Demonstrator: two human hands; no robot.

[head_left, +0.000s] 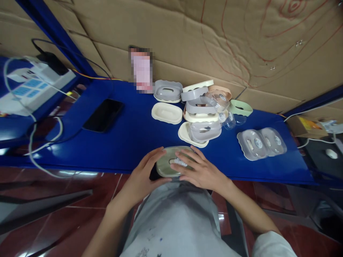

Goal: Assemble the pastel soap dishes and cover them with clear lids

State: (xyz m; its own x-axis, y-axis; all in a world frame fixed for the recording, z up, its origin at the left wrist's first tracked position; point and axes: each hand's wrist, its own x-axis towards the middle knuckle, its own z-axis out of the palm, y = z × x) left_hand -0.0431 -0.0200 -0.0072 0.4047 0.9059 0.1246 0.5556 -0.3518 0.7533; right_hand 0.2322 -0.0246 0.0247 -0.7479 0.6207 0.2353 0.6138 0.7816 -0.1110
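A green soap dish with a clear lid (164,165) is at the table's front edge, close to my body. My left hand (146,167) wraps around its left side, fingers at the far edge and thumb at the near edge. Spread over the lid's right part, my right hand (199,169) lies with its fingers apart, touching the lid and partly covering a printed label (180,162). Beyond the hands, a grey soap dish (205,132) overlaps a cream tray (183,132). Another cream tray (166,113) lies flat behind them.
A pile of grey, cream and brown dish parts (200,105) stands against the cardboard wall (171,39), near a green tray (241,107). Two lidded grey dishes (253,144) lie right. Left are a black phone (103,115), cables and a power strip (34,89). A pixelated pink item (142,69) leans behind.
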